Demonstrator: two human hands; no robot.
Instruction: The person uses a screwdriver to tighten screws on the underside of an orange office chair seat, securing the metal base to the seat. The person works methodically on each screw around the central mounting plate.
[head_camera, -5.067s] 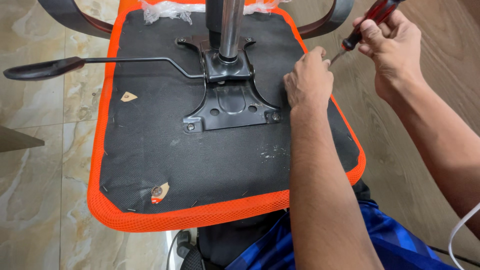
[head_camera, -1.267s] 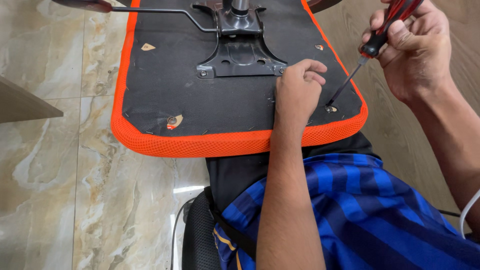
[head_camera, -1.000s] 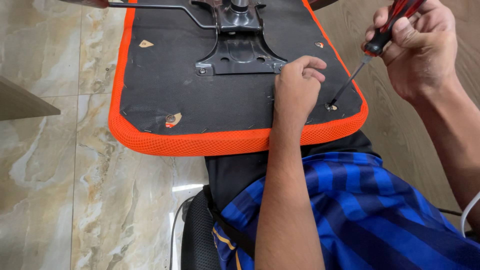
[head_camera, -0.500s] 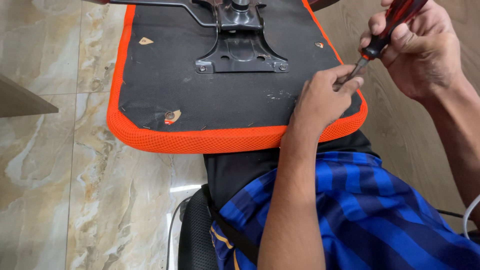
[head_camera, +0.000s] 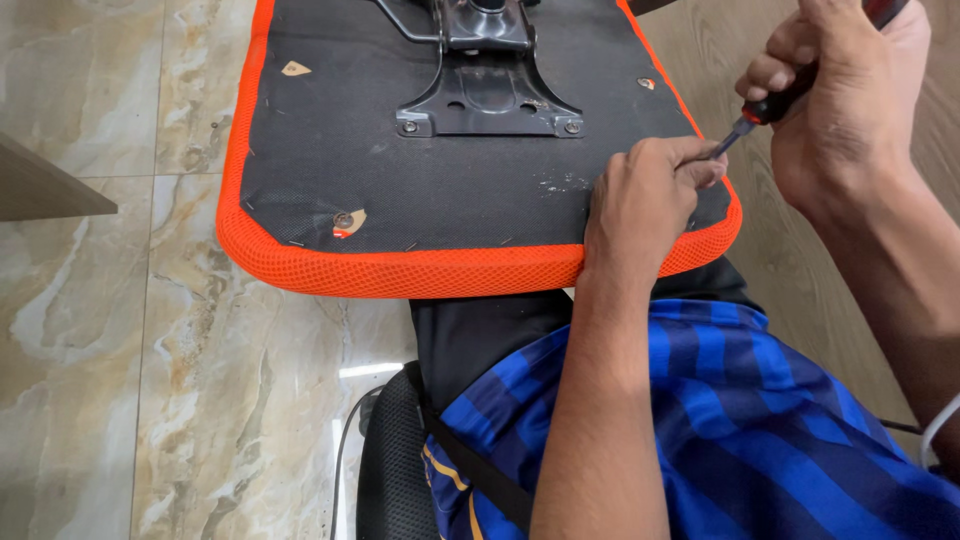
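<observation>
Head view, left to right. Marble floor tiles (head_camera: 90, 330). Upturned chair seat (head_camera: 470, 200): black fabric underside, orange mesh border, resting across the person's lap. Exposed screw hole (head_camera: 345, 220) near the seat's near-left corner. Black metal mounting plate (head_camera: 490, 100) screwed on at the seat's centre. Left hand (head_camera: 640, 205): on the near-right corner of the seat, grip pinched around the screwdriver's shaft. Screwdriver (head_camera: 775, 100): red-and-black handle, tip hidden under the left fingers. Right hand (head_camera: 845, 110): grip clenched on the handle. Wood-look floor (head_camera: 760, 260) beneath.
</observation>
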